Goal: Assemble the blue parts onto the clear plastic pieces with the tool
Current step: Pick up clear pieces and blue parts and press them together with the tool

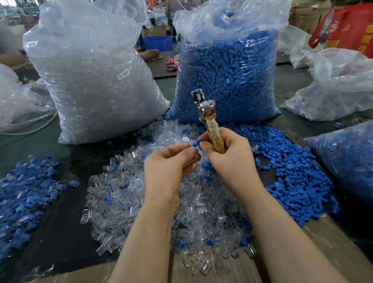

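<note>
Right grip (225, 153) clamps the tool (208, 119) (its metal head upright); left grip (171, 160) pinches a blue part (196, 143) above the clear pieces (145, 198) heaped at the desk's near edge.

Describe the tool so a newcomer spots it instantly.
Find the two big upright bags: clear pieces left, blue parts right. In front of the blue one, the right hand grips the tool upright. It alone has a yellowish wrapped handle and a metal head.
</note>
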The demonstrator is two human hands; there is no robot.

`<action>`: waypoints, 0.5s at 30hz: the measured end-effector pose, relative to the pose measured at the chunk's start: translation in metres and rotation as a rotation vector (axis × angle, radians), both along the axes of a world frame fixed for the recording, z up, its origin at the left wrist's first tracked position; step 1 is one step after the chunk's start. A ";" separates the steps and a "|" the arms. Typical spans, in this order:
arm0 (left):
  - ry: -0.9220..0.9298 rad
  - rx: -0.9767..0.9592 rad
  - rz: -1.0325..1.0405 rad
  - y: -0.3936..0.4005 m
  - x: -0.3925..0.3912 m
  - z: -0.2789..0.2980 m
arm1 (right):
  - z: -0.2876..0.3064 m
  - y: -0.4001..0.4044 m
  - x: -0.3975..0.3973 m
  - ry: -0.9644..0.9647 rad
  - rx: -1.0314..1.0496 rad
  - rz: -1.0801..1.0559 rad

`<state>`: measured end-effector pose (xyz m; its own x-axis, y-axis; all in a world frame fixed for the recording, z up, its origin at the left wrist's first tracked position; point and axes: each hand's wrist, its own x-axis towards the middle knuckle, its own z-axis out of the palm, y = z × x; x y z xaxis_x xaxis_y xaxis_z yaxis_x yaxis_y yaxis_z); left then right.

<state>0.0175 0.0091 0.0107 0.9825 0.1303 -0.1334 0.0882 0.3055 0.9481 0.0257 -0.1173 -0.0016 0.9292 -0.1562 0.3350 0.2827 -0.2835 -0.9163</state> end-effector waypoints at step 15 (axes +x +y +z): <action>-0.182 0.292 0.119 -0.002 0.000 0.002 | 0.003 0.004 0.000 -0.003 -0.142 -0.073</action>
<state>0.0174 0.0073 0.0130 0.9625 0.2515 0.1019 -0.1099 0.0179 0.9938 0.0261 -0.1137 0.0014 0.9159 -0.1739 0.3618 0.2598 -0.4303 -0.8645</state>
